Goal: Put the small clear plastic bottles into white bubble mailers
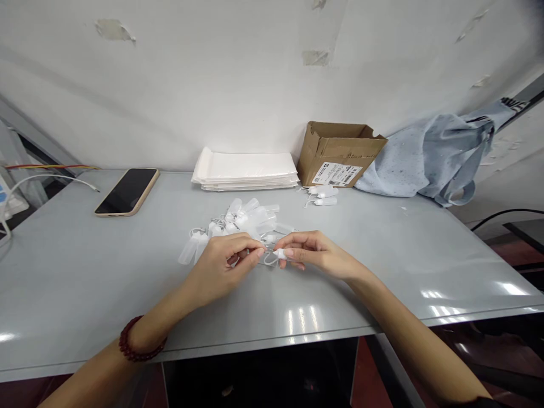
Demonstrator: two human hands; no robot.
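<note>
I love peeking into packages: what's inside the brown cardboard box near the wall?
Through the open top of the brown cardboard box, only its upper inner sides show. Its front side hides the bottom, so I can't tell whether anything lies inside.

I cannot read a single word or number for certain from where I sit. On the front of the cardboard box [342, 151] I can see a white label [334, 173] printed in black, with bold marks at both ends, finer lines of print between, and what may be a square code along its lower edge; all of it is too small and slanted for me to spell out.
</note>
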